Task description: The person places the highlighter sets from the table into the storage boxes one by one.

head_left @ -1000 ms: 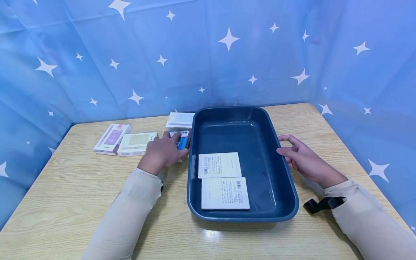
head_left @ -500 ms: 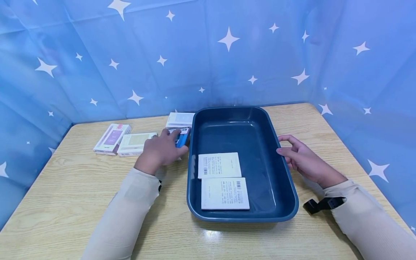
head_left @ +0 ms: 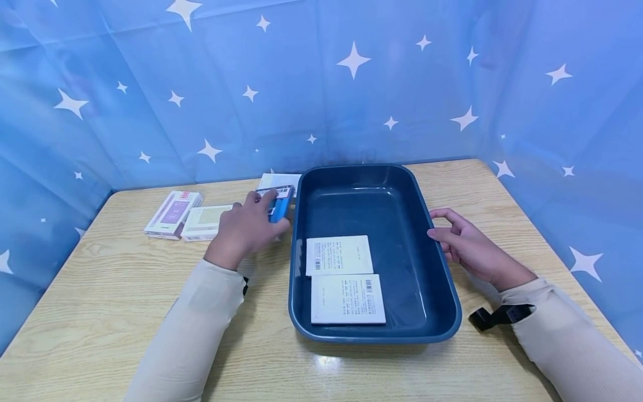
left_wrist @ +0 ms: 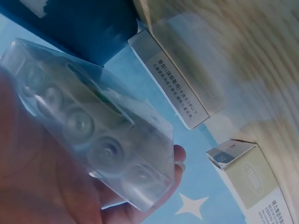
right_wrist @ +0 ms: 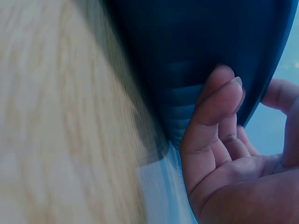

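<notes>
My left hand grips a clear plastic pack left of the bin. Round-ended pieces sit in a row inside it; in the head view it looks blue with a barcode label. The fingers wrap the pack's sides, with its lower part hidden. My right hand is at the right long side of the dark blue bin, its loosely bent fingers and thumb tip touching around the rim. Two white printed boxes, a far box and a near box, lie flat in the bin's left part.
A white-and-purple box and a white-and-beige box lie left of my left hand. Another white box lies at the table's back, partly behind the pack. A black strap hangs from the right sleeve. A blue starred curtain surrounds the table.
My left hand has drawn slightly left while tilting the blue clear pack up, so it now covers more of the white box behind. The right hand and bin have stayed still.
</notes>
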Motion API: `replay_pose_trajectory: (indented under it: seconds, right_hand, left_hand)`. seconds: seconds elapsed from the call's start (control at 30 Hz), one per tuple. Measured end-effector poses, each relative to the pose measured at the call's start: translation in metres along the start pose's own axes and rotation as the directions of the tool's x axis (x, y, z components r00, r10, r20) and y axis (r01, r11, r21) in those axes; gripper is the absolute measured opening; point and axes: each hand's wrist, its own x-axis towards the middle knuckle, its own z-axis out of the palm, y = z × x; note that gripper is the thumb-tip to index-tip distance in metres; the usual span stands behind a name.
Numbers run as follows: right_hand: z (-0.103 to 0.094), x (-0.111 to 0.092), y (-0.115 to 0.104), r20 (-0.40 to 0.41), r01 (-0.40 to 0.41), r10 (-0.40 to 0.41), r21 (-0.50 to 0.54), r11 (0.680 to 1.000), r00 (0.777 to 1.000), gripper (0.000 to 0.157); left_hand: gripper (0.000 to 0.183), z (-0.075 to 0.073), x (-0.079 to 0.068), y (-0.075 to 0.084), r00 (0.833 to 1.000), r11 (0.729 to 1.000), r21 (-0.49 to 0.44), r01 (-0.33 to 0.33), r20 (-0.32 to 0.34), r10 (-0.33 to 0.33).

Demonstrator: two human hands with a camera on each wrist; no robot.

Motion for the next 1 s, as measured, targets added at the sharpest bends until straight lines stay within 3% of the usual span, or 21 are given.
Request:
replay_pose_trajectory:
  seconds: [0.47, 1.0]
  right_hand:
    - [0.0, -0.001, -0.001, -0.004, 0.0, 0.0, 0.001, 1.0, 1.0, 0.028]
    - [0.001, 0.0, -0.001, -0.022, -0.018, 0.018, -0.024, 1.0, 1.0, 0.03]
  left_hand:
    - [0.081, -0.004, -0.002, 0.004, 0.998, 0.999, -0.041, 0.0, -0.068, -0.003]
    - [0.08, -0.001, -0.003, 0.015, 0.999, 0.999, -0.039, -0.012, -0.043, 0.01]
